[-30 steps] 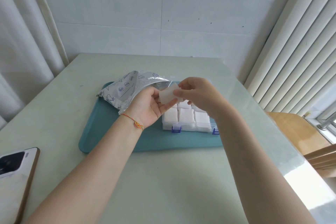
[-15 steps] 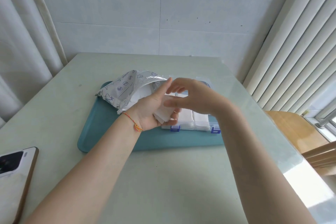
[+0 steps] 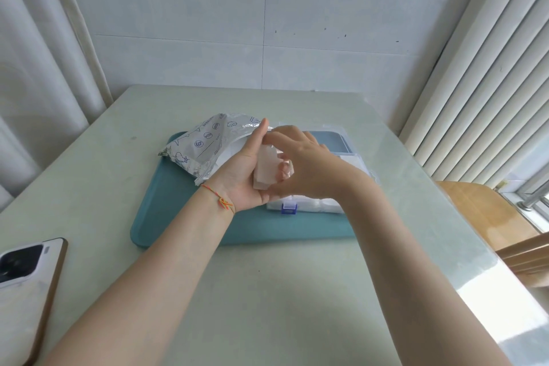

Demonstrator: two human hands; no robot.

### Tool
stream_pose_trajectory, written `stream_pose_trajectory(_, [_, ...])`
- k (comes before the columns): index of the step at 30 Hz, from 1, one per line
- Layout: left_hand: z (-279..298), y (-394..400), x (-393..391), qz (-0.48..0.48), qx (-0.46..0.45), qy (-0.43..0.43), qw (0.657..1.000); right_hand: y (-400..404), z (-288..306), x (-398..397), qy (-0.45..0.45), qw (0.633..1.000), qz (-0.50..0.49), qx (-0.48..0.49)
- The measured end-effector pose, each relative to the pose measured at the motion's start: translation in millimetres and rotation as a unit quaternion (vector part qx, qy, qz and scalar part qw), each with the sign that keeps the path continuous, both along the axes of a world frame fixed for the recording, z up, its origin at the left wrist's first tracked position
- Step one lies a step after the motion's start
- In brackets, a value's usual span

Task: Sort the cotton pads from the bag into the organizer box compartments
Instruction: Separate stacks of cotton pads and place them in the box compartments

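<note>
A small stack of white cotton pads [image 3: 265, 170] stands on edge between my two hands, above the organizer box. My left hand [image 3: 243, 175] cups the stack from the left, thumb pointing up. My right hand [image 3: 303, 163] pinches it from the right with curled fingers. The silver printed bag [image 3: 205, 145] lies open on the tray behind my left hand. The clear organizer box [image 3: 300, 205] with blue latches sits under my hands, its near compartments filled with white pads; most of it is hidden.
Everything sits on a teal tray [image 3: 184, 217] on a pale green table [image 3: 267, 291]. A phone [image 3: 26, 285] lies at the table's left edge. A wooden chair [image 3: 487, 214] stands to the right, by the window blinds.
The pads have gone from lying loosely in my left palm to standing as an upright stack pressed between both hands. My hands have risen slightly over the box.
</note>
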State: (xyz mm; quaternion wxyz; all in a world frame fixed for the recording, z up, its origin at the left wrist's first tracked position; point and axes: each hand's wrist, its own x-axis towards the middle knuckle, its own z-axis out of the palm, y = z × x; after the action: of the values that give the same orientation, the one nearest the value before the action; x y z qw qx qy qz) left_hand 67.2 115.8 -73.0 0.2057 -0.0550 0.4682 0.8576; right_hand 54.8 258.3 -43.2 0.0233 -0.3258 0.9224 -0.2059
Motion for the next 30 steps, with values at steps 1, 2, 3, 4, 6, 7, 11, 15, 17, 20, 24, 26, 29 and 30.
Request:
stream_pose_trajectory(1, [-1.4, -0.7, -1.2, 0.009, -0.002, 0.003, 1.0, -0.9, -0.5, 0.8, 0.001, 1.0, -0.004, 0.004])
stream_pose_trajectory(2, [-2.3, -1.5, -2.1, 0.011, 0.001, 0.008, 1.0, -1.8, -1.7, 1.2, 0.007, 1.0, -0.01, 0.011])
stream_pose_trajectory(3, [-2.4, -2.1, -1.7, 0.004, 0.004, 0.017, 1.0, -2.3, -2.6, 1.5, 0.014, 1.0, -0.016, 0.019])
stream_pose_trajectory(4, [-2.6, -2.6, -1.1, -0.008, 0.006, 0.03, 1.0, -2.9, -3.2, 1.3, 0.018, 0.999, -0.019, 0.025])
stream_pose_trajectory(6, [-2.6, -2.7, 0.0, -0.021, 0.011, 0.053, 0.998, -2.9, -2.8, 1.5, 0.017, 1.0, -0.016, 0.021])
stream_pose_trajectory(7, [-2.7, -2.7, 0.4, -0.018, 0.017, 0.064, 0.998, -2.8, -2.2, 1.5, 0.015, 1.0, -0.014, 0.016])
stream_pose_trajectory(11, [-6.3, -4.1, -2.4, 0.007, 0.043, 0.09, 0.995, -1.5, 0.3, 2.6, 0.008, 1.0, -0.01, -0.001])
stream_pose_trajectory(15, [-6.7, -5.3, -2.0, 0.007, 0.048, 0.098, 0.994, -1.6, 0.0, 1.3, 0.017, 1.0, -0.021, 0.006])
stream_pose_trajectory(17, [-3.4, -4.0, 0.4, 0.011, 0.043, 0.088, 0.995, -1.7, 0.2, 0.2, 0.02, 1.0, -0.023, 0.007])
stream_pose_trajectory(20, [-4.0, -4.1, -0.9, 0.023, 0.032, 0.062, 0.997, -2.1, 0.1, 1.8, 0.02, 0.999, -0.019, 0.021])
stream_pose_trajectory(24, [-7.0, -2.5, -1.6, 0.003, 0.008, 0.064, 0.998, -5.1, -1.7, 2.5, 0.022, 0.999, -0.02, 0.027])
stream_pose_trajectory(26, [-8.3, -2.1, -1.8, -0.002, -0.012, 0.069, 0.998, -4.9, -1.6, 2.9, 0.016, 1.0, -0.021, 0.016])
stream_pose_trajectory(29, [-9.6, -2.5, -1.8, -0.021, -0.033, 0.087, 0.995, -4.6, -2.2, 2.9, 0.012, 0.999, -0.017, 0.025])
stream_pose_trajectory(30, [-10.2, -2.2, -2.0, -0.027, -0.031, 0.09, 0.995, -5.3, -2.4, 2.2, 0.016, 0.999, -0.018, 0.028])
